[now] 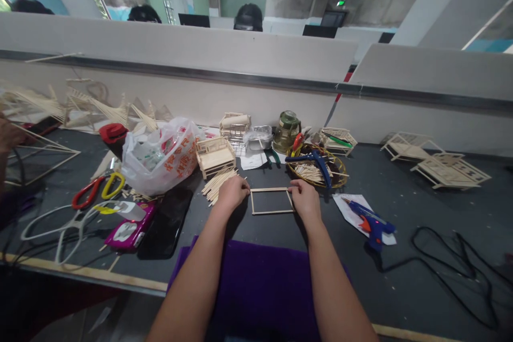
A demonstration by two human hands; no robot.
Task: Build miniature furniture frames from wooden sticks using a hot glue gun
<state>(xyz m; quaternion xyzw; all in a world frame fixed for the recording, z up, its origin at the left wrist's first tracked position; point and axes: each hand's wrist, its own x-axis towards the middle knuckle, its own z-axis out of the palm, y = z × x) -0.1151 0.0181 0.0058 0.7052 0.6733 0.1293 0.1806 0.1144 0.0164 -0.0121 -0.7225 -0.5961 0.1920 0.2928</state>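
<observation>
A small rectangular frame of thin wooden sticks (273, 212) lies on the dark tabletop in front of me. My left hand (232, 193) is closed at its upper left corner, thumb and fingertips pinched together at the end of the far stick. At the upper right corner, my right hand (306, 202) pinches the other end, its fingers partly hidden behind the hand. A pile of loose sticks (216, 186) lies just beyond my left hand. Purple cloth (264, 283) spreads below my forearms.
On the right, a blue glue gun (374, 224) rests on paper beside a looping black cable (457, 256). A wicker basket (340, 179) holds sticks. Leftward are a plastic bag (160, 155), scissors (86, 195) and a black phone (168, 224). Stick models (451, 171) stand farther back.
</observation>
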